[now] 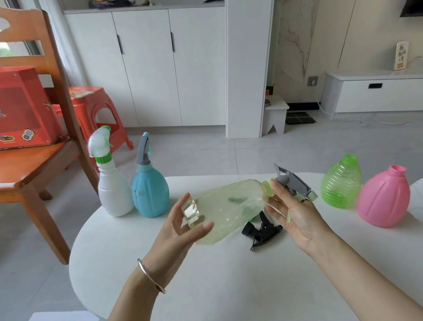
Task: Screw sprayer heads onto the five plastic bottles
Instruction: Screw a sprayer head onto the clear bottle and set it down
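Since the head likely needs twisting on, the pale translucent plastic bottle (230,208) is held sideways above the white oval desk (226,285). The left hand (177,231) fingers clasp its base, while the right hand (296,213) fingers pinch the grey trigger sprayer head (294,185) at its neck.

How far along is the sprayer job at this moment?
Two done: the white bottle and blue bottle stand with sprayers on. In hand: left hand holds the clear bottle sideways while right hand sets a grey sprayer head at its neck. Left: green bottle and pink bottle, necks open; a black sprayer head lies on the table.
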`<state>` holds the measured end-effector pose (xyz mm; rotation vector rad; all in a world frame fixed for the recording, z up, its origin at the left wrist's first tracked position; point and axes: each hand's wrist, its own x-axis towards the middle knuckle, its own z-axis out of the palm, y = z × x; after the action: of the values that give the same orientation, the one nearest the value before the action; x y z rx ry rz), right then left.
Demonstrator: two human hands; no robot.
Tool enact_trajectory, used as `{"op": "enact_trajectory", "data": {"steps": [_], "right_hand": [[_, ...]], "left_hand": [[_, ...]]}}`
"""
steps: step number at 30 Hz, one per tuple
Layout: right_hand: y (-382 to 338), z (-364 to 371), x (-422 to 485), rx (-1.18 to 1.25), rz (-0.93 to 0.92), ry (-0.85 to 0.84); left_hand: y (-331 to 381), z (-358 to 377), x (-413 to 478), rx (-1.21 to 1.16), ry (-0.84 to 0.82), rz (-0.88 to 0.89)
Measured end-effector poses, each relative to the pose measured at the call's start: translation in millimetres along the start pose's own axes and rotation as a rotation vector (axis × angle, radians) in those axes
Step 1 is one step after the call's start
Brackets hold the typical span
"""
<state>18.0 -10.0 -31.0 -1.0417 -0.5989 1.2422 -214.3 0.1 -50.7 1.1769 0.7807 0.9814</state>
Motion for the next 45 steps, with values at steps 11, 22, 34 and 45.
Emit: {"op": "enact_trajectory", "data": {"steps": [11,22,34,45], "right_hand": [[-1,-2,-1,-0.019,-0.030,-0.020],[-5,-6,-1,-0.108,-0.183,-0.147],[-5,2,-3,-0.009,-0.150,-0.089],[3,18,1,-0.025,-0.115,-0.031]], "left_hand": [[-1,5,-2,0.050,0.021,0.024],[-4,6,-4,-0.117,0.052,-0.144],[-7,18,-5,-0.010,0.109,-0.080],[-4,3,-9,0.198,0.128,0.048]]}}
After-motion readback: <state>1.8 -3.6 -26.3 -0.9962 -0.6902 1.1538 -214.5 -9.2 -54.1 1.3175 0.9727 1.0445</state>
